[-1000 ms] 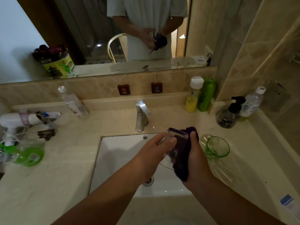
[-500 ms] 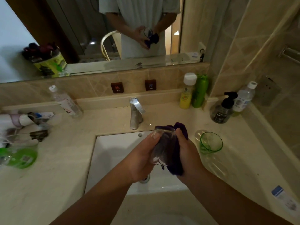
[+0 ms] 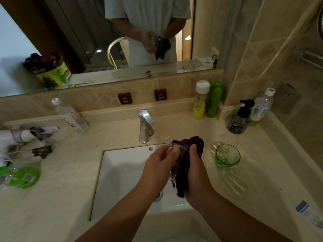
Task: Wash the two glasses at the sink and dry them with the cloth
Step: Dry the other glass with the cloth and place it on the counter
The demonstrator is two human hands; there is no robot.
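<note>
Nearest me, both forearms come up from the bottom edge over the white sink (image 3: 122,173), its drain mostly hidden behind the left wrist. My left hand (image 3: 158,169) has its fingers curled round a clear glass (image 3: 175,158), thumb across the rim; the glass is so transparent that I can only trace its rim and a blurred wall. My right hand (image 3: 195,173) grips a dark purple cloth (image 3: 189,154) pressed against the glass, with the cloth bunched above the thumb and hanging below the palm; I cannot tell how far it wraps round the far side. Just right of the hands, a green glass (image 3: 227,155) stands on the bench (image 3: 57,198), with a faint clear shape behind it that I cannot identify. Beyond stands the tap (image 3: 145,124), then bottles (image 3: 207,100) against the tiled back wall. The mirror (image 3: 87,41) shows the hands and cloth again; left-side clutter is blurred and cut off.
</note>
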